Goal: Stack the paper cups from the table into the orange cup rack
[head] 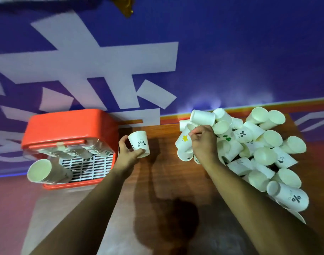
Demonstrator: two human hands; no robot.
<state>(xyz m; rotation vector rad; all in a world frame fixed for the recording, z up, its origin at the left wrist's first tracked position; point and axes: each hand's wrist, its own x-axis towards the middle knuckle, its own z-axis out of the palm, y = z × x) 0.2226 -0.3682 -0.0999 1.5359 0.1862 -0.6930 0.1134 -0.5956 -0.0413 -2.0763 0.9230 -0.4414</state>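
Head view puts me partway through the job, with more left than done by my reckoning. My left hand (129, 153) is clamped round a single panda cup (139, 143), thumb on one side and fingers on the other. It holds the cup above the worktop (166, 181), just beside the orange cup rack (70, 124) and not yet inside it. I cannot tell which end of that cup is up.

My right hand (203, 142) is at the left edge of the loose cup pile (264, 150). Its fingers are curled and appear to pinch the rim of the star cup (184, 138), which lies among its neighbours and touches them.

The rack already has cups in it. One nested stack (40, 173) lies on its side with its mouth poking out at the near left. More nested rims (94, 150) show above the white grid (87, 168), blurred, so I cannot count them.

What remains is the heap on the right of the worktop: dozens of cups tumbled at all angles, some printed and some plain. I judge the panda cup to be the next one in, and the star cup the one after.
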